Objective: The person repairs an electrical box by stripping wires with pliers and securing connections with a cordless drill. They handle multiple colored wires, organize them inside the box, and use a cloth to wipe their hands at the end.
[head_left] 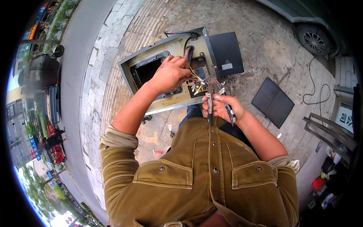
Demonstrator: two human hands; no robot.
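Note:
An opened metal appliance housing [157,109] lies in front of me, with a bundle of thin wires [195,74] and a small circuit board [200,86] showing inside. My left hand [172,73] is closed at the wires over the housing; its fingertips are partly hidden. In my right hand [227,108] is a pair of pliers [211,81], its grey and black handles spread apart. The pliers' head is beside the wire ends, and I cannot tell whether its jaws touch a wire.
A dark panel [228,53] adjoins the housing's right side. Another flat black panel [273,102] lies on the paving to the right. Beyond it are a black cable [311,87], a metal rack [329,132] and a parked vehicle's wheel [314,39]. A road [75,75] runs along the left.

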